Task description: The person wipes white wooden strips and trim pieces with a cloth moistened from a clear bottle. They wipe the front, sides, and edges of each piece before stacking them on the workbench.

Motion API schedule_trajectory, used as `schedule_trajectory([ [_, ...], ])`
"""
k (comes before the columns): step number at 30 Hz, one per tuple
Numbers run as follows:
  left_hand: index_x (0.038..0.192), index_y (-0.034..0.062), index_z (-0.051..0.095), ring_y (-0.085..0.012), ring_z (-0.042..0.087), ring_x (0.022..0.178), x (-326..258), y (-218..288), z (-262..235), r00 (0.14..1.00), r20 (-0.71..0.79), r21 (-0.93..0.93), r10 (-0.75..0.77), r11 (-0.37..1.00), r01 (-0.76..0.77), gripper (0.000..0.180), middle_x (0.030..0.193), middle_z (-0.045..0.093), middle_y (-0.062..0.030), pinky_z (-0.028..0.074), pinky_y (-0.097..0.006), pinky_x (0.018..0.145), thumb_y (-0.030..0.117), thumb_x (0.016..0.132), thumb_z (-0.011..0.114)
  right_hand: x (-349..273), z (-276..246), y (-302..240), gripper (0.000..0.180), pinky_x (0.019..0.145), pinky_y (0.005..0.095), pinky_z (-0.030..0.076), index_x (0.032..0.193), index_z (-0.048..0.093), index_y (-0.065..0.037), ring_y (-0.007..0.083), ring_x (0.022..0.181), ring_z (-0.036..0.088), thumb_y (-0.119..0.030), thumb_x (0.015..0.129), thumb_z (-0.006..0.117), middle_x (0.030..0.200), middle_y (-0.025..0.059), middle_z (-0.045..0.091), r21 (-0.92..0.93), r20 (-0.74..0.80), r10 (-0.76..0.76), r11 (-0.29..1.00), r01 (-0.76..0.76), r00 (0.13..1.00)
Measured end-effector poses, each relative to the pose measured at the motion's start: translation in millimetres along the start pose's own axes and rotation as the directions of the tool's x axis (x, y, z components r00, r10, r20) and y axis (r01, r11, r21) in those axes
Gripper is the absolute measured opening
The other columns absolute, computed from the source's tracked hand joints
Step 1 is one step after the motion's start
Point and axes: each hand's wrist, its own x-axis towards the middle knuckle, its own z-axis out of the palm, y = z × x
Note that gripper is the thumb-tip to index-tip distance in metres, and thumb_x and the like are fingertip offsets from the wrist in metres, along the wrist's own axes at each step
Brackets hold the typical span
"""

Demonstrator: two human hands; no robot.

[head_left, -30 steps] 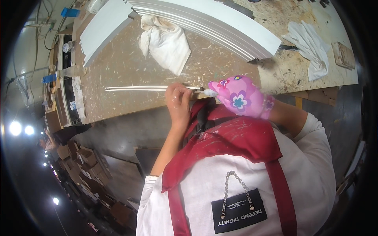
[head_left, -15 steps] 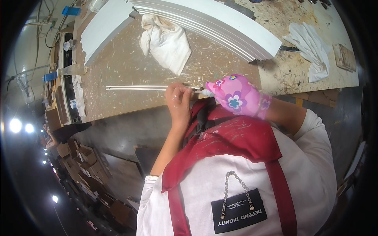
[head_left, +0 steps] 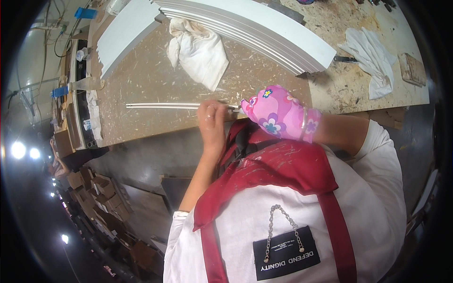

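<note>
A thin white strip of trim (head_left: 160, 105) lies along the near edge of the worn brown workbench (head_left: 141, 127). My bare left hand (head_left: 211, 120) is closed over it near its right part, fingers curled down onto the strip. Close by on the right, my right hand (head_left: 276, 113) wears a pink glove with a flower print. Its fingers are bunched around something pale and small at the strip's right end, mostly hidden by the glove. Beyond my hands lies a crumpled white rag (head_left: 200, 59) with brown stains.
Long white grooved moldings (head_left: 264, 30) lie stacked across the back of the bench, with a wide white board (head_left: 125, 37) at left. To the right are another white rag (head_left: 370, 61) and a stained block (head_left: 412, 69). Cardboard boxes (head_left: 111, 198) stand at lower left.
My gloved right hand has shifted slightly left and turned, covering more of the pale thing in its fingers. My left hand's fingers have rolled a little over the strip, which stays in place.
</note>
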Motion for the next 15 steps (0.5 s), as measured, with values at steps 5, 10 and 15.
schedule_trajectory([
  [5, 0.099, 0.0038, 0.063, -0.0291, 0.053, 0.097, 13.0, 7.7, -22.1, 0.960, 0.007, 0.431, 0.280, 0.865, -0.256, 0.015, 0.105, 0.059, -0.0100, 0.041, -0.038, 0.088, 0.010, 0.085, 0.065, 1.3, 0.1, -1.0, 0.025, 0.059, 0.0404, 0.049, 0.103, 0.057, -0.002, 0.0284, 0.067, 0.064, -0.013, 0.080, 0.055, 0.072, 0.0106, 0.063, -0.102, 0.130, 0.070, 0.993, -0.056, 0.989],
  [10, 0.107, 0.0099, 0.062, -0.0289, 0.053, 0.111, 22.0, -2.6, -20.6, 0.941, 0.169, 0.348, 0.292, 0.876, -0.334, 0.027, 0.109, 0.061, -0.0094, 0.036, -0.043, 0.094, 0.013, 0.081, 0.068, -10.6, 10.3, 3.7, 0.045, 0.065, 0.0370, 0.047, 0.121, 0.053, -0.004, 0.0230, 0.072, 0.060, -0.015, 0.077, 0.059, 0.081, 0.0061, 0.061, -0.093, 0.076, 0.035, 0.995, -0.028, 0.996],
  [15, 0.109, 0.0121, 0.061, -0.0294, 0.050, 0.119, 19.6, -7.6, -18.6, 0.961, 0.233, 0.370, 0.146, 0.901, -0.227, 0.024, 0.114, 0.061, -0.0044, 0.023, -0.052, 0.105, 0.019, 0.085, 0.065, -12.9, 11.8, 6.2, 0.044, 0.066, 0.0368, 0.047, 0.121, 0.054, -0.004, 0.0228, 0.074, 0.061, -0.014, 0.078, 0.059, 0.083, 0.0059, 0.062, -0.073, 0.139, 0.102, 0.993, -0.092, 0.985],
])
